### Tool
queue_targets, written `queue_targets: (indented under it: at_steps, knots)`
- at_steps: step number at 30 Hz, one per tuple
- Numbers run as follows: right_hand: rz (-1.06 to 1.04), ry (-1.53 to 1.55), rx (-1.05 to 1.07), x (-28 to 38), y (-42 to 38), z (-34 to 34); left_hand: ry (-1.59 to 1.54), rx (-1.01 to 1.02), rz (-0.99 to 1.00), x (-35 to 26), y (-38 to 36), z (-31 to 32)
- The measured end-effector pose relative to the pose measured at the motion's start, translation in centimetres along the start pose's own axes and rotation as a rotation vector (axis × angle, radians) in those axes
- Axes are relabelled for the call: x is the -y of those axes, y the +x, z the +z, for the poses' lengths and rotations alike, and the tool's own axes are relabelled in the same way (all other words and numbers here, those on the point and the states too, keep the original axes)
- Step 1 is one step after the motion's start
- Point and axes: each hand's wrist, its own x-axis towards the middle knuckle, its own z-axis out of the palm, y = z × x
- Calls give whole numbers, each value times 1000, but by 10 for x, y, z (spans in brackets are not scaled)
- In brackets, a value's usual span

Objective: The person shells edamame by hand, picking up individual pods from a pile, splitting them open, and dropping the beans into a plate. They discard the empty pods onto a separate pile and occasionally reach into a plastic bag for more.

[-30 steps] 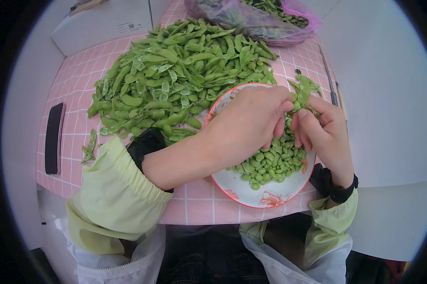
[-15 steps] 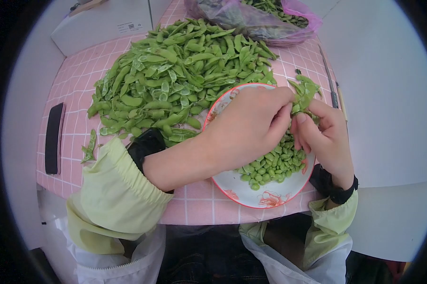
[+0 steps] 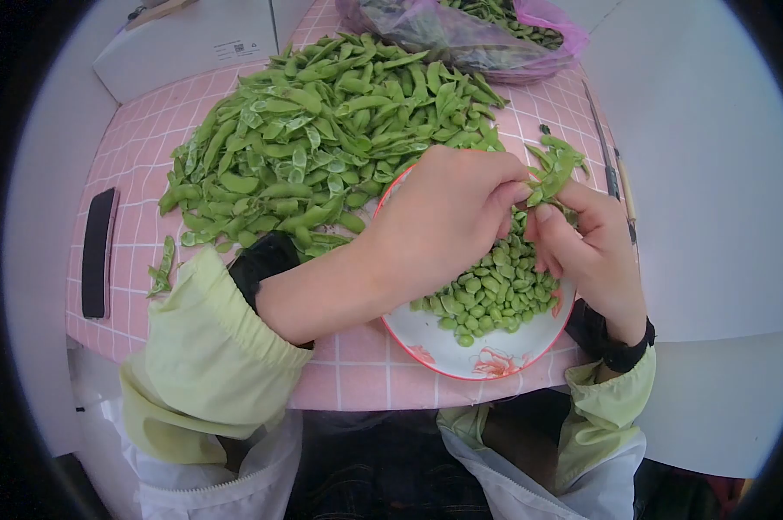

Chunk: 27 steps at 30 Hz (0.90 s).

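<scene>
Over the plate's upper right side, my left hand point(image 3: 456, 217) and my right hand point(image 3: 587, 238) pinch a green edamame pod point(image 3: 548, 180) between them. The left fingers close on its near end, while the right thumb and forefinger grip it from the other side. Beneath them lies a white plate point(image 3: 448, 351) with a red rim and flower pattern. Shelled green beans point(image 3: 495, 299) are heaped on it, partly covered by my hands. Left of the plate spreads a large pile of pods point(image 3: 322, 130), some split and hollow.
A purple plastic bag point(image 3: 487, 52) of pods sits at the back. At the left lies a dark phone point(image 3: 99, 251); behind it stands a white box point(image 3: 192, 48). Thin sticks point(image 3: 624, 186) lie along the right edge of the pink checked tablecloth point(image 3: 357, 373).
My left hand has shifted slightly left and up, its fingers still at the pod. More of the beans on the plate now show below it.
</scene>
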Motion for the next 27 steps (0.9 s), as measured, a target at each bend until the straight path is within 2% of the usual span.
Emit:
queue_targets:
  at_steps: [14, 20, 27]
  knots:
    - [12, -18, -8, -4, 1, -1, 66, -55, 100, 1, 0, 4]
    - [13, 104, -50, -1, 1, 0, 21, -74, 125, -2, 0, 4]
    - [31, 92, -97, -2, 2, -2, 76, -100, 114, -6, -3, 4]
